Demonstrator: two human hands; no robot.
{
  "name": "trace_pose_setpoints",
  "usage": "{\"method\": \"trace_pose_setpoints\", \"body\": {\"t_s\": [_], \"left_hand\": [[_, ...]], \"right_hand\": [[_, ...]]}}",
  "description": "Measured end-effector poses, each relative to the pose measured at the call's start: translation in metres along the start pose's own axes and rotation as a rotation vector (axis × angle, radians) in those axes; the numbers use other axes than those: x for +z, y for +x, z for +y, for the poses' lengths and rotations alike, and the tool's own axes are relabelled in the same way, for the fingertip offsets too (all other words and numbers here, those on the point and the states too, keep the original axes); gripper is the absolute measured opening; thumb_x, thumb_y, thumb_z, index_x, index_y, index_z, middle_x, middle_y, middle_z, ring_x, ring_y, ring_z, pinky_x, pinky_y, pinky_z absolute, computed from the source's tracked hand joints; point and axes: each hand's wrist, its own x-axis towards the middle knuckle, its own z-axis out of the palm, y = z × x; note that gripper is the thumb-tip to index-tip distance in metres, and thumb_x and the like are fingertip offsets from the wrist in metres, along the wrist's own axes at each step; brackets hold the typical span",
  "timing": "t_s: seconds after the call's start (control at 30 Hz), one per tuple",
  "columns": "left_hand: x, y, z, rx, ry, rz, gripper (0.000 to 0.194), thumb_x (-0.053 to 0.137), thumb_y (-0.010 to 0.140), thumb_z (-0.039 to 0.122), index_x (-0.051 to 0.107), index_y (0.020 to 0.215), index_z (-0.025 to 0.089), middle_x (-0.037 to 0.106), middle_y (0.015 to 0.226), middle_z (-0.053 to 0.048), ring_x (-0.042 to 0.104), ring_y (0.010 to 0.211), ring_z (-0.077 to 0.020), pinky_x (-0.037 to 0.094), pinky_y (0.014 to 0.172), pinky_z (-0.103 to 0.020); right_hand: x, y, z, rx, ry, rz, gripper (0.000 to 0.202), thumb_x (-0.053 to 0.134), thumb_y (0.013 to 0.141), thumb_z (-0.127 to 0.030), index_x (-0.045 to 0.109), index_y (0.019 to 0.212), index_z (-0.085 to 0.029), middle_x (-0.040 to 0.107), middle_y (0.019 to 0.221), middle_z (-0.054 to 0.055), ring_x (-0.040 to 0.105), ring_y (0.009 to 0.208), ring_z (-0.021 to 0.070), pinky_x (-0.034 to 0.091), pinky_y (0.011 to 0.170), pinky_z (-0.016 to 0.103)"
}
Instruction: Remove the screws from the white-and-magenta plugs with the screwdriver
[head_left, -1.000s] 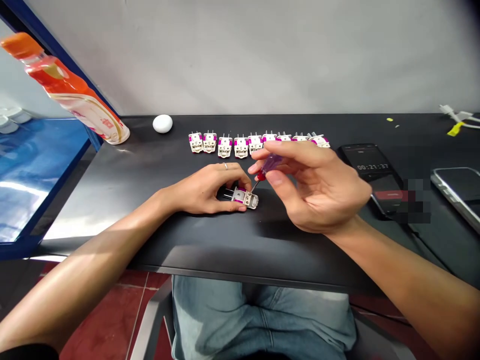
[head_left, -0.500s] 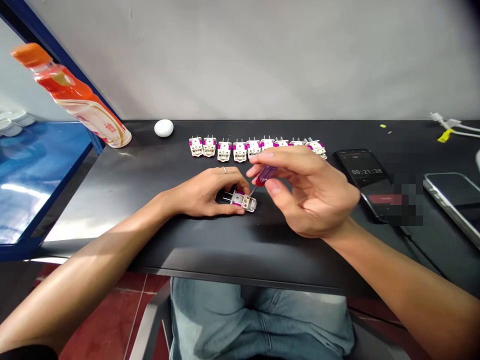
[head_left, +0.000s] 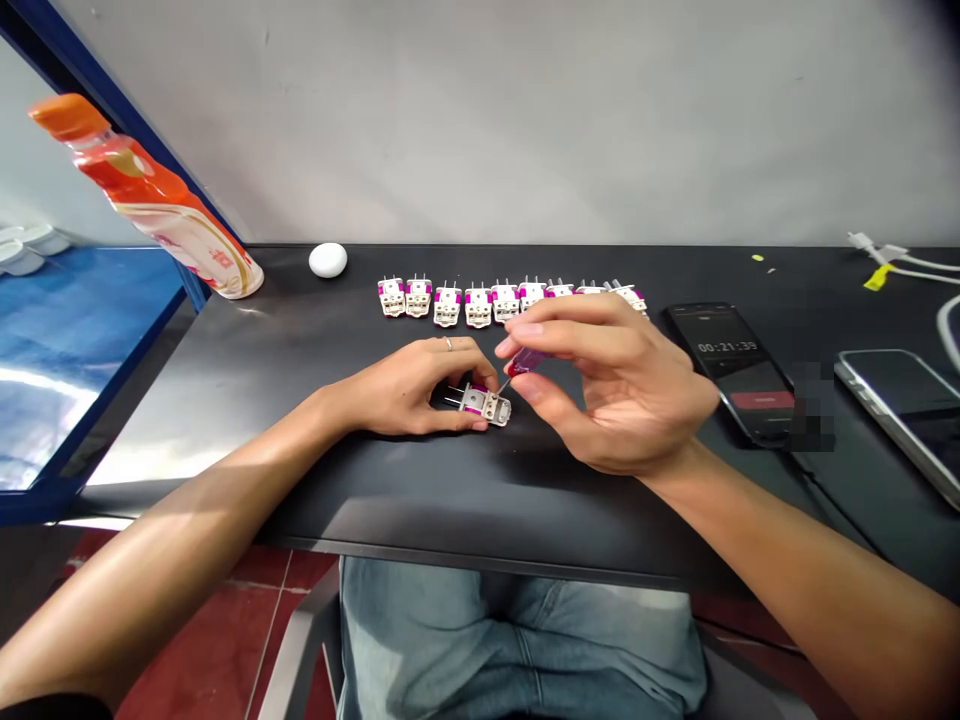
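The plug (head_left: 480,402) lies on the black table (head_left: 405,495) in front of you, pinched between the thumb and fingers of your left hand (head_left: 409,385). Its long axis runs sideways, dipping slightly towards you at the right; the metal prongs point left, under your palm. That pose matches a second ago. Your right hand (head_left: 622,385) grips a small screwdriver (head_left: 526,361) by its purple handle, the shaft slanting down and left to the plug's upper face beside your left forefinger. You can't tell whether the tip sits in a screw. Your right thumb and fingers have closed in along the handle, and less of it shows than in the first frame.

Beyond your hands, nine more plugs (head_left: 478,307) stretch in a row, prongs towards the wall, the right-hand ones partly covered by your fingers. Left of them sits a white egg-shaped thing (head_left: 328,260), then a bottle (head_left: 172,215) with its orange cap on; its wrapper hides the contents. To your right, a phone (head_left: 727,365) reads 00:21:39, up from 00:21:37. A second phone (head_left: 900,420) lies beyond it, with white cables (head_left: 885,260) near the wall.
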Motion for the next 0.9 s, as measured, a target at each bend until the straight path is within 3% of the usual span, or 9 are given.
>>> {"method": "trace_pose_setpoints", "body": {"t_s": [0.1,0.23,0.33,0.9], "left_hand": [[-0.0002,-0.0001,0.0002,-0.01,0.006,0.005,0.035,0.087,0.104,0.05,0.078,0.118,0.019,0.08,0.112,-0.011,0.073,0.097,-0.0234,0.057,0.088,-0.033],[-0.0009,0.0003,0.0003,-0.009,-0.004,-0.012,0.036,0.086,0.104,0.051,0.077,0.116,0.019,0.079,0.111,-0.01,0.07,0.094,-0.022,0.057,0.086,-0.033],[-0.0009,0.0005,-0.0002,-0.01,-0.005,-0.015,0.036,0.086,0.104,0.051,0.076,0.117,0.019,0.079,0.113,-0.01,0.069,0.093,-0.0213,0.056,0.086,-0.033],[0.0005,-0.0002,-0.0024,0.021,0.007,-0.002,0.036,0.086,0.105,0.051,0.076,0.115,0.019,0.078,0.108,-0.009,0.069,0.092,-0.0211,0.054,0.084,-0.03]], "right_hand": [[-0.0006,0.0017,0.0034,-0.077,-0.063,0.025,0.062,0.091,0.09,-0.003,0.083,0.145,-0.03,0.088,0.114,0.005,0.085,0.086,0.0225,0.077,0.073,0.04],[0.0008,-0.0028,0.0019,0.037,0.027,0.022,0.075,0.086,0.092,0.0,0.075,0.156,-0.038,0.09,0.125,0.003,0.087,0.095,0.0247,0.08,0.075,0.042],[0.0019,-0.0056,-0.0005,0.087,0.058,0.034,0.073,0.083,0.094,-0.001,0.076,0.155,-0.041,0.09,0.125,0.003,0.088,0.096,0.0273,0.081,0.072,0.044],[0.0008,-0.0043,-0.0016,0.073,0.043,0.016,0.073,0.081,0.095,0.0,0.076,0.155,-0.042,0.09,0.123,0.003,0.088,0.097,0.0271,0.082,0.073,0.044]]}}
